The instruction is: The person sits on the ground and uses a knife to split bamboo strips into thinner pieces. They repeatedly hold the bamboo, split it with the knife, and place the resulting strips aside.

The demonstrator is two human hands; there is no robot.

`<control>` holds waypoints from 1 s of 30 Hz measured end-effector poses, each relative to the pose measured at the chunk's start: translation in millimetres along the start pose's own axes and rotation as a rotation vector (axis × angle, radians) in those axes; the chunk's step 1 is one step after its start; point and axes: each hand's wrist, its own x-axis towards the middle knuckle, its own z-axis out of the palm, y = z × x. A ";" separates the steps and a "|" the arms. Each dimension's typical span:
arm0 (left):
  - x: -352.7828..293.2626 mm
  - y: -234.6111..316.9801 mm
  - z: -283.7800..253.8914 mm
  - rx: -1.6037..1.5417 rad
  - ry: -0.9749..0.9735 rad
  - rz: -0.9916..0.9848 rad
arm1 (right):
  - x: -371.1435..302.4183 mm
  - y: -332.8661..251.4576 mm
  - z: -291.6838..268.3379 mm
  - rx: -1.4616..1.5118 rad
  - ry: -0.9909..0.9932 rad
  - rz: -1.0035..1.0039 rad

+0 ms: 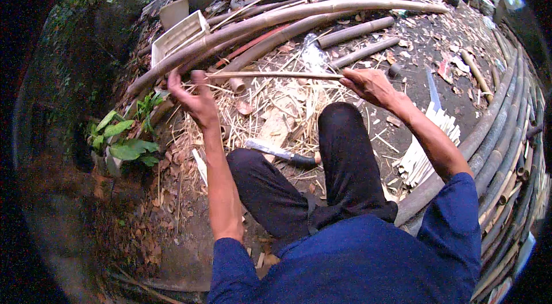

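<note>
1. In the head view I see one bamboo strip point(273, 75), long, thin and brown, with its long axis running crosswise from left to right in front of the person's body. It sits almost level across the picture, one end pointing to the person's left and the other to the right.

2. I read the right hand point(371, 87) as closed, its thumb and fingers pinching the strip at its right end.

3. I find the left hand point(198, 103) raised, with fingers spread and a gap showing between them. The strip's left end meets the innermost digit in my view; I cannot tell whether they touch or one merely passes behind the other.

4. I see the strip spanning the space between the two hands, beyond the knees and above a litter of pale shavings point(305, 94) on the ground.

5. Between the lower legs I make out a knife point(270, 147) with a pale blade and a dark handle, nearer the body than the strip.

6. Beyond the strip I see thick bamboo poles point(282, 14) lying across the ground, and to the right, near the person's right forearm, a bundle of pale sticks point(425, 154).
</note>
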 end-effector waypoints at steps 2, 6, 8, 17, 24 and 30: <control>-10.3 45.4 0.7 0.285 -0.530 0.371 | -24.2 16.6 -17.1 -0.071 -0.085 0.005; -58.0 35.9 12.0 0.277 -1.336 0.288 | -61.1 38.0 -24.8 -0.132 -0.136 0.015; -87.5 23.6 17.9 -0.081 -1.279 0.332 | -74.8 43.2 -28.4 -0.160 -0.135 0.032; -128.5 16.9 20.1 0.233 -1.259 0.265 | -87.1 50.8 -10.7 -0.208 -0.123 0.073; -136.7 36.0 11.9 0.343 -1.341 0.068 | -103.2 28.0 12.8 -0.262 -0.107 0.293; -154.8 42.5 9.0 0.473 -1.305 -0.007 | -126.6 20.0 38.1 -0.146 0.045 0.406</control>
